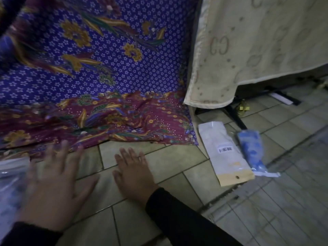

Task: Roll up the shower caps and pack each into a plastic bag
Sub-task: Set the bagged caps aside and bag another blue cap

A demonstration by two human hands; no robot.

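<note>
Shower cap material (7, 192), pale blue and blurred, seems to lie inside a clear plastic bag (12, 167) at the left edge, at 8 o'clock, but the blur does not let me tell for sure. Just beside it, at 7 o'clock, the left hand (53, 185) is released, its fingers spread and straight over the pale green tiled floor (177, 164); whether it touches the bag I cannot tell. The right hand (134, 176), at 6 o'clock, lies flat on the tiles with straight fingers and grasps nothing. Both arms wear black sleeves (177, 215). From 9 to 12 o'clock hangs a purple batik cloth with flowers (106, 68), and at 1 o'clock a cream patterned cloth (257, 50). At 4 o'clock a flat white packet with a barcode and a yellow end (225, 153) lies on the floor, and touching its right side is a rolled blue patterned shower cap (252, 148) packed in its own clear bag (268, 174).
</note>
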